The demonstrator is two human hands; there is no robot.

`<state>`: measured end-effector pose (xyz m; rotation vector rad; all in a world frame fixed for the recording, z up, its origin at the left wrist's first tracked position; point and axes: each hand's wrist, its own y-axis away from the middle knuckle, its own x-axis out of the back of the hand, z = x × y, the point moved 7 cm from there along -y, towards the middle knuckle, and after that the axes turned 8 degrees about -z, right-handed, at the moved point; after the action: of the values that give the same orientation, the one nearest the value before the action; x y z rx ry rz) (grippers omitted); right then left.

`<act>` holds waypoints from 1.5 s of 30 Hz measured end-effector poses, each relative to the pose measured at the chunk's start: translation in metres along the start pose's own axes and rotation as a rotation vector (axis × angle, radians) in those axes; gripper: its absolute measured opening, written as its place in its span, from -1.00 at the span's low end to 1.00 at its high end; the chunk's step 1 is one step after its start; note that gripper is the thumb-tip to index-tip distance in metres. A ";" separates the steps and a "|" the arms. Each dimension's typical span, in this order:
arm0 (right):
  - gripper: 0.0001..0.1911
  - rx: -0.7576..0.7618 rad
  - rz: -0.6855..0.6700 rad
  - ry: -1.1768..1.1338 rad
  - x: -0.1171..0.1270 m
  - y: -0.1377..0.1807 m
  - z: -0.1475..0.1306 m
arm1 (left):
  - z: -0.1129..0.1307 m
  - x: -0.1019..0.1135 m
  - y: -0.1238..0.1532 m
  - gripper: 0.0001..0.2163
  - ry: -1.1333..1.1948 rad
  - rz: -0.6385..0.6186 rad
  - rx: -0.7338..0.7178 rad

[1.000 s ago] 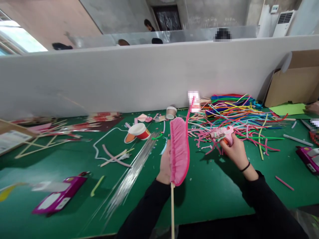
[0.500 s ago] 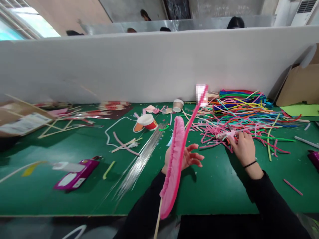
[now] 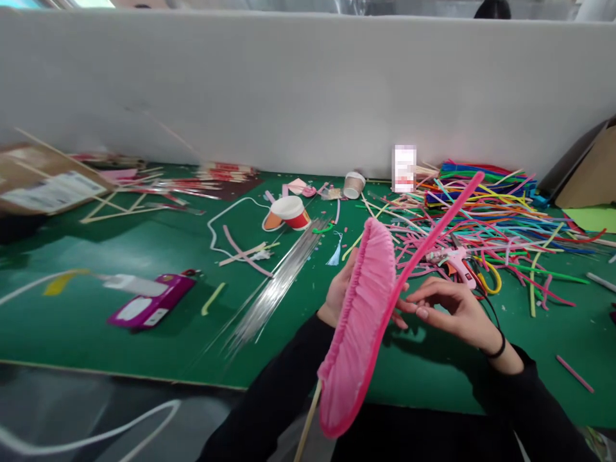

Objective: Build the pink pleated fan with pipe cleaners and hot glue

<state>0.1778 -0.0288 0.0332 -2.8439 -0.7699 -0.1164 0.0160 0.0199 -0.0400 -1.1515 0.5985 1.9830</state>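
My left hand (image 3: 341, 290) is closed behind a pink fuzzy leaf-shaped piece (image 3: 359, 327) and holds it tilted over the green table (image 3: 144, 256). The piece sits on a thin wooden stick (image 3: 308, 420). A long pink pipe cleaner (image 3: 447, 215) runs along its right edge and sticks up to the right. My right hand (image 3: 450, 309) pinches that pipe cleaner with thumb and fingertips at the edge of the piece. A pink glue gun (image 3: 457, 260) lies on the table just beyond my right hand.
A heap of coloured pipe cleaners (image 3: 495, 199) fills the back right. A red-and-white paper cup (image 3: 289, 213) lies tipped; a small cup (image 3: 355, 185) stands behind it. Thin wires (image 3: 274, 292), a magenta box (image 3: 151, 307), and a white partition (image 3: 289, 90) are there too.
My right hand left the glue gun on the table and came to the pink piece's edge. The piece tilted further right; the view dropped lower.
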 end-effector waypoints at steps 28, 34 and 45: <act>-0.64 -0.051 0.103 0.137 0.018 0.001 0.010 | -0.001 -0.028 -0.006 -0.23 -0.049 -0.284 0.156; -0.47 -0.287 0.606 1.110 0.077 0.021 0.030 | 0.039 -0.003 -0.019 -0.44 0.050 0.073 -0.337; -0.62 -0.577 0.509 1.448 0.073 0.012 0.065 | 0.038 0.019 -0.034 -0.43 0.104 0.318 -0.392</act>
<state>0.2483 0.0102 -0.0228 -2.2475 0.3557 -2.1786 0.0174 0.0749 -0.0389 -1.4751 0.4798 2.3971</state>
